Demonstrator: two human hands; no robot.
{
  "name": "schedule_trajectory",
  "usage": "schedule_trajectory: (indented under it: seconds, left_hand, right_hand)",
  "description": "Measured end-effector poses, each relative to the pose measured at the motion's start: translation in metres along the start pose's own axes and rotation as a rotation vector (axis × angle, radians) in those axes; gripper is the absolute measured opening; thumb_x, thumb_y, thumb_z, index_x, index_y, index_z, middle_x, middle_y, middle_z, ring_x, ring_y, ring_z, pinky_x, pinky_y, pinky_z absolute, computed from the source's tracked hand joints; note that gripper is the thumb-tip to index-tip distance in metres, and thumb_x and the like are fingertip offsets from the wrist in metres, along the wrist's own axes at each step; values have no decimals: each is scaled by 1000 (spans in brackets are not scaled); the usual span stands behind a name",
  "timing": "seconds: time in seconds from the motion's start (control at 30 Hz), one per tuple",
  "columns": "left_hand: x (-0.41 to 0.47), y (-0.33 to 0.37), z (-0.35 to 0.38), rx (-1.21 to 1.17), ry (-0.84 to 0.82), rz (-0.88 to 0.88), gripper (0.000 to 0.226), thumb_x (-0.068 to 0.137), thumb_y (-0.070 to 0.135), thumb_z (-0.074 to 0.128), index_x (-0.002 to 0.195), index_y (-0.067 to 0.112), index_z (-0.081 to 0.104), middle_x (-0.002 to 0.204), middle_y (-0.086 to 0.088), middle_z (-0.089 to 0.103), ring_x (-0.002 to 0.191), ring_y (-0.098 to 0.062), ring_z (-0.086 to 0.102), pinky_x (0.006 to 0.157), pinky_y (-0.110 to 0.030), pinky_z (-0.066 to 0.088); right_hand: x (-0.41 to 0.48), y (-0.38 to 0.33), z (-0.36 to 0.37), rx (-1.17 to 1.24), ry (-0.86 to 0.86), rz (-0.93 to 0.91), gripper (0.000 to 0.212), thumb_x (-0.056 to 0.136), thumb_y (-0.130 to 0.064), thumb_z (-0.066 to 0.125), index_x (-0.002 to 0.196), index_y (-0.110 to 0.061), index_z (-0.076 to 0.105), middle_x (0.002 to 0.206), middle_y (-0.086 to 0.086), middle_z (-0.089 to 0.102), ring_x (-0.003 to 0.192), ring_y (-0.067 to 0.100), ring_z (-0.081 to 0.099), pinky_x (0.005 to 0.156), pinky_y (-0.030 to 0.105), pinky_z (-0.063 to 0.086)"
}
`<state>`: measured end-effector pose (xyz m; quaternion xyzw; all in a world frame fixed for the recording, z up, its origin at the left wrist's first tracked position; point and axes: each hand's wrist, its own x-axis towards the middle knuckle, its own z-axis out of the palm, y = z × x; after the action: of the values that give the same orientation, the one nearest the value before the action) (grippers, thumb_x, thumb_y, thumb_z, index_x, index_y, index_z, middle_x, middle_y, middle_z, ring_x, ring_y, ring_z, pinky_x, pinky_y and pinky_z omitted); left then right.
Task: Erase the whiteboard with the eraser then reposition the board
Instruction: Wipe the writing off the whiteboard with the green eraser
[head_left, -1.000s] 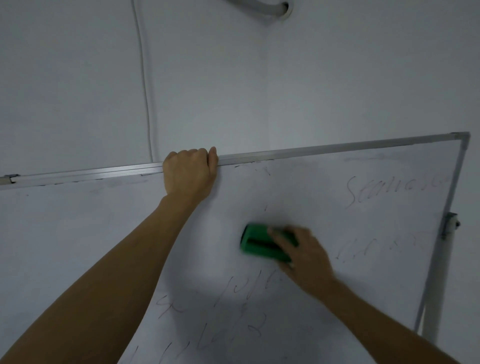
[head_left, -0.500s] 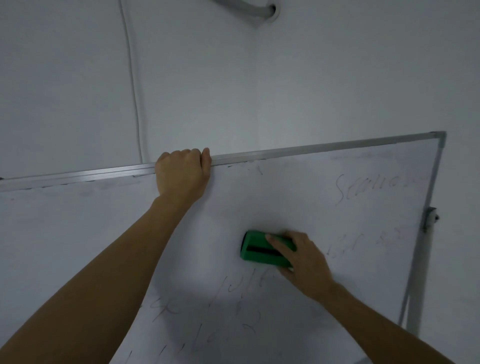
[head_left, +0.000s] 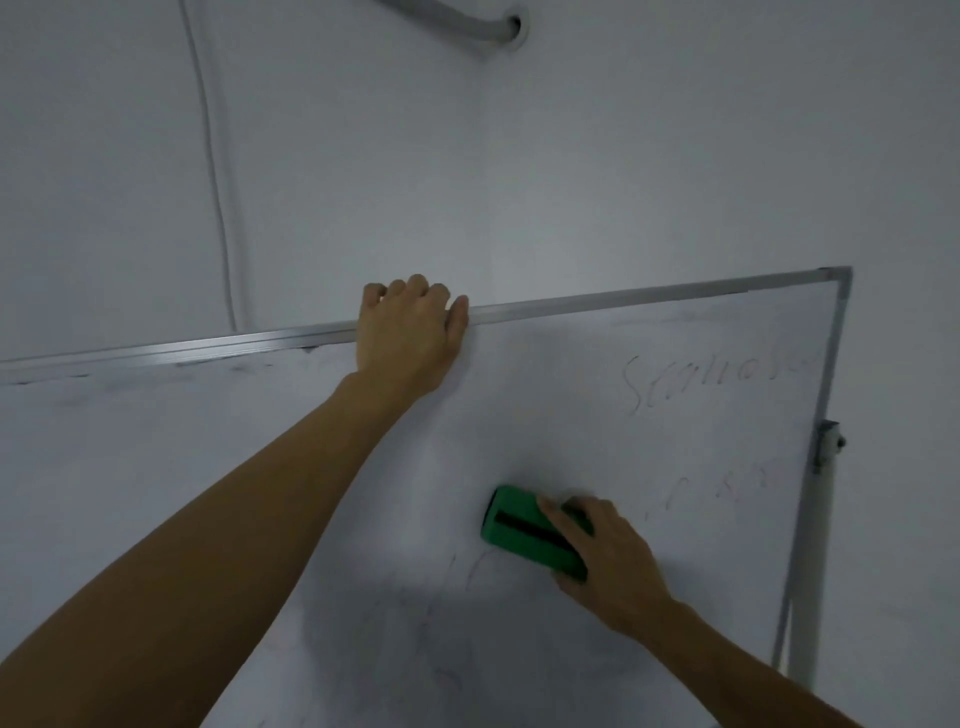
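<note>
Hooking over the top rail of the whiteboard (head_left: 571, 405), the left hand (head_left: 410, 332) has its grip curled round the metal edge. Lower and to the right, the right hand (head_left: 608, 561) has its grip pinching the green eraser (head_left: 519, 525) between thumb and fingers, held flat against the board's face. Faint writing (head_left: 701, 384) shows near the right edge, above and beside the eraser.

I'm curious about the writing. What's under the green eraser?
The whiteboard lies under the green eraser, which the right hand holds against it. Around it faint writing shows; any marks beneath are covered.
</note>
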<state>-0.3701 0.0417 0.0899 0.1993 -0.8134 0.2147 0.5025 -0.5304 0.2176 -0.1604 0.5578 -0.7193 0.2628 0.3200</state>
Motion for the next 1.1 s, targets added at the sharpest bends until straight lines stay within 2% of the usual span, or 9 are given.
schedule_trajectory:
  seconds: [0.1,0.23,0.4,0.5,0.6,0.7,0.83,0.9,1.1]
  left_hand:
    - [22,43,11,-62,-45,22,47,101,39,29,109,9,65,103,-12,66,94,-31,60,91,-41,36]
    - [45,90,34,-105,-94,-42,48,101,40,29,109,7,64,102,-14,66,93,-33,60,87,-40,38]
    - [53,121,55,41,-94,-162,52,101,42,27,82,9,61,73,-9,61,64,-29,51,67,-33,31]
    - [50,123,59,121,-65,-234,54,101,42,27,67,9,52,60,-9,48,56,-27,41,60,-34,27]
    - [51,122,60,127,-57,-289,53,101,42,29,67,8,52,62,-11,46,58,-28,41,58,-34,27]
    - [53,124,60,149,-59,-314,53,100,40,31,68,7,56,60,-9,44,57,-28,39,57,-34,24]
    - [54,128,64,158,-41,-318,51,100,38,31,64,8,50,59,-10,45,55,-29,40,56,-34,23]
    - [54,131,65,169,-48,-312,49,100,36,31,64,8,49,60,-10,46,56,-29,39,57,-34,23]
    - [51,126,63,149,-37,-321,50,99,34,32,60,7,48,55,-9,43,53,-29,40,56,-34,25]
  right_hand:
    - [17,47,-27,1,77,29,93,66,-32,84,145,-27,35,124,12,51,103,26,53,72,38,57]
    - [46,140,-82,-76,206,73,90,68,-27,85,144,-19,39,120,19,52,100,34,54,67,41,56]
    - [61,202,-98,37,440,465,95,74,-31,81,151,-16,27,122,24,46,103,36,49,75,37,46]
    - [27,182,-56,-20,305,119,95,66,-30,86,146,-17,36,123,21,48,101,32,53,79,40,55]
    - [-9,180,-27,-121,107,-216,93,58,-34,87,139,-27,42,118,10,48,101,24,49,79,36,53]
    - [20,213,-49,-128,194,-196,90,61,-31,86,139,-28,42,122,14,50,103,28,51,81,41,56]
    - [73,247,-99,63,461,234,93,69,-31,84,147,-18,35,120,21,49,103,38,51,71,40,51]
    - [76,241,-97,105,497,335,95,71,-34,82,149,-16,31,119,22,48,103,39,50,69,39,50]
    - [0,198,-35,-83,138,-257,96,56,-32,89,138,-24,41,118,12,47,102,24,47,79,37,55]
